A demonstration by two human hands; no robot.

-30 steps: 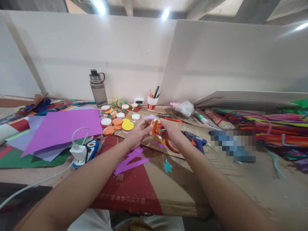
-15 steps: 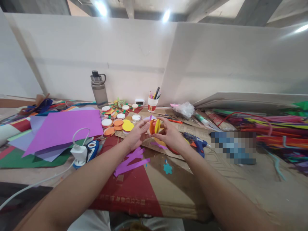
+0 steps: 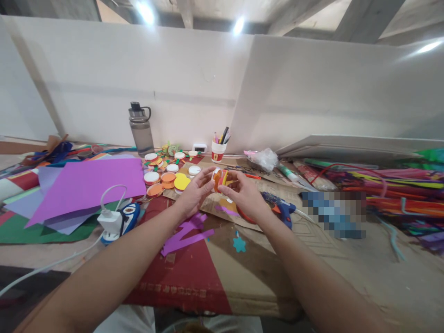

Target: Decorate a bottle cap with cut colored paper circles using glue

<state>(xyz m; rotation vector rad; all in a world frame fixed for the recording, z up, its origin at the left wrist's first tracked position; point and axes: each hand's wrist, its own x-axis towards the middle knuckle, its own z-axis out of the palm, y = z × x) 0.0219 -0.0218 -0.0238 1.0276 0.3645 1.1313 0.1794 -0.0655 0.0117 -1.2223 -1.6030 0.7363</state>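
Observation:
Between my two hands is a small round paper-craft piece (image 3: 218,179), with a white and orange face toward the left, a red band and a yellow edge on the right. My left hand (image 3: 196,192) grips its left side with thumb and fingers. From the right, my right hand (image 3: 244,193) closes its thumb and fingers on the same piece. The fingers cover part of it. Purple paper strips (image 3: 187,236) lie below my left hand, and a teal star-shaped cutout (image 3: 239,244) lies below my right. A blue hot glue gun (image 3: 282,208) rests right of my right hand.
Several round pieces with white, orange and yellow tops, including a yellow one (image 3: 181,181), sit left of my hands. Behind stand a water bottle (image 3: 141,134) and a cup of pens (image 3: 218,151). Purple sheets (image 3: 93,185) and a power strip (image 3: 128,217) lie left; pipe cleaners (image 3: 402,194) lie right.
The round piece has turned in my hands, so its white and orange face shows more and its yellow side less. The whole view has shifted slightly.

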